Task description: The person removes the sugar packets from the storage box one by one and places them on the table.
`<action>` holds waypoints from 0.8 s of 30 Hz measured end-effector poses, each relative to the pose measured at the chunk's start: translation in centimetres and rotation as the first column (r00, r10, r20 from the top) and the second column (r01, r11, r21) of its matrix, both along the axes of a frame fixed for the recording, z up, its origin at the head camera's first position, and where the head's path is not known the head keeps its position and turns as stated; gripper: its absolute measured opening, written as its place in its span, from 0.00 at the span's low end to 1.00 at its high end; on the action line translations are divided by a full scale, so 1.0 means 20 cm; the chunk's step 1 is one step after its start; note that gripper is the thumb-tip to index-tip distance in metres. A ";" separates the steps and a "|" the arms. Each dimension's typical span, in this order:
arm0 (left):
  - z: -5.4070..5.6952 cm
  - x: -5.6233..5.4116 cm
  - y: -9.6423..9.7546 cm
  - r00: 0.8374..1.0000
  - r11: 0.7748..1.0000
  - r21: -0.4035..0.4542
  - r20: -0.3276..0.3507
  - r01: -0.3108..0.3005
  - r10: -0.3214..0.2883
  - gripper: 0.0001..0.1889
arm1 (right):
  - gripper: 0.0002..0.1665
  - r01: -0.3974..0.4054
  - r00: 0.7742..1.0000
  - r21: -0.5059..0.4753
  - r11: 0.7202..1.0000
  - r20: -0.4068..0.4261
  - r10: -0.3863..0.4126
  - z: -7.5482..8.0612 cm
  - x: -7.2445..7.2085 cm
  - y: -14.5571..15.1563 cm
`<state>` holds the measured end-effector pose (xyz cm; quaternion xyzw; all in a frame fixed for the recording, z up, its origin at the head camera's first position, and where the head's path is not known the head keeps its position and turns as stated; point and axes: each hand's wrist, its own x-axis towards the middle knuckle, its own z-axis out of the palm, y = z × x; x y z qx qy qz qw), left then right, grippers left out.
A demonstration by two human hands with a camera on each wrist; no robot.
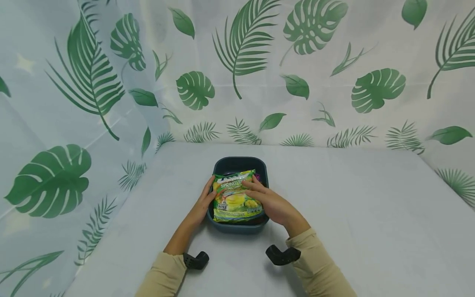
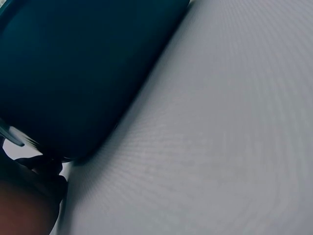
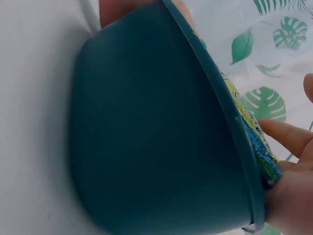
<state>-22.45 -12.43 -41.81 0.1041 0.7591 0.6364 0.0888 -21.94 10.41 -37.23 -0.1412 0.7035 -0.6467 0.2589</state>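
Observation:
A dark teal plastic tub (image 1: 237,228) stands on the white tabletop. A bright yellow-green candy bag (image 1: 233,197), printed "SPRING TE…", lies face up across the tub's opening, tilted. My left hand (image 1: 202,204) holds the tub's left side, straddling the rim, with fingertips at the bag's left edge. My right hand (image 1: 272,204) rests over the right rim, its fingers extended onto the bag's front. A purple-pink wrapper (image 1: 257,177) peeks out beside the right fingertips; the bag hides most of what lies beneath. In the right wrist view the tub's wall (image 3: 151,127) fills the middle.
The white tabletop (image 1: 352,214) spreads around the tub. Behind and to the left hang white curtains (image 1: 252,103) with green leaf prints. Black wrist mounts (image 1: 283,255) stick out from both beige sleeves (image 1: 319,264) near the table's front.

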 end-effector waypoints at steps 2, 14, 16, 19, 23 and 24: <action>0.00 0.00 0.00 1.000 1.000 0.000 -0.001 -0.004 0.004 0.29 | 0.34 -0.011 1.000 0.017 1.000 -0.005 0.011 0.00 0.00 -0.01; 0.01 0.01 0.00 1.000 1.000 -0.015 0.001 -0.015 0.015 0.29 | 0.42 -0.044 0.997 0.096 0.994 -0.062 0.050 -0.02 0.01 -0.03; 0.01 0.01 0.00 1.000 1.000 -0.021 0.000 -0.016 0.016 0.29 | 0.42 -0.043 0.996 0.101 0.994 -0.073 0.050 -0.02 0.01 -0.03; 0.02 0.01 0.00 1.000 0.999 -0.028 0.004 -0.017 0.017 0.29 | 0.42 -0.041 0.996 0.100 0.994 -0.075 0.049 -0.02 0.01 -0.03; 0.01 0.00 0.00 1.000 1.000 -0.022 0.005 -0.013 0.013 0.29 | 0.41 -0.037 0.996 0.097 0.995 -0.078 0.044 -0.02 0.01 -0.03; 0.01 0.00 0.00 1.000 1.000 -0.019 0.007 -0.013 0.013 0.29 | 0.41 -0.035 0.996 0.096 0.995 -0.079 0.042 -0.02 0.01 -0.03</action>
